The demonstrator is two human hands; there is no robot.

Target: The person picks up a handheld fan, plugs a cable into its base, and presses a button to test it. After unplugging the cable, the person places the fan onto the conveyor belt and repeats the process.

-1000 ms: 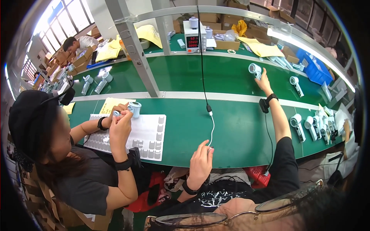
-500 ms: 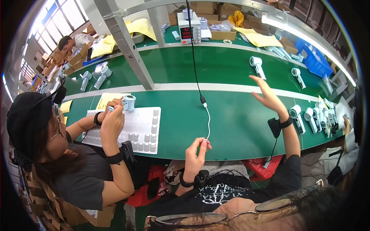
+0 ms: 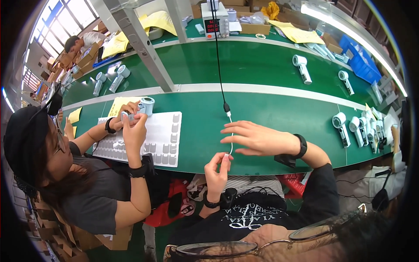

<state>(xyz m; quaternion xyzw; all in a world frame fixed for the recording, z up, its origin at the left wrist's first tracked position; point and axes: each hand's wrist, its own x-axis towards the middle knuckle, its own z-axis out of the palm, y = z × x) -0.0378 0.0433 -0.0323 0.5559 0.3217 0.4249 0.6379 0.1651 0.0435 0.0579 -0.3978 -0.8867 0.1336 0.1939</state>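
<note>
My left hand [image 3: 216,172] pinches the end of a short white cable [image 3: 230,150] near the table's front edge. From there the cable runs up to a dark connector [image 3: 226,107] on a black cord [image 3: 219,65] hanging from above. My right hand [image 3: 259,139] is stretched flat with its fingers apart, just above or beside the white cable, and holds nothing. Its fingertips overlap the cable in the view; whether they touch it I cannot tell.
Handheld fans [image 3: 340,126] in pale blue lie in a group at the right, and more rest on the far green table [image 3: 244,65]. On my left a co-worker's hands [image 3: 133,126] hold a small part over a white sticker sheet [image 3: 168,131]. A metal post [image 3: 144,48] rises behind.
My right hand has swung in from the right to the white cable, close to my left hand. My left hand keeps its pinch on the cable end. The whole view has shifted slightly.
</note>
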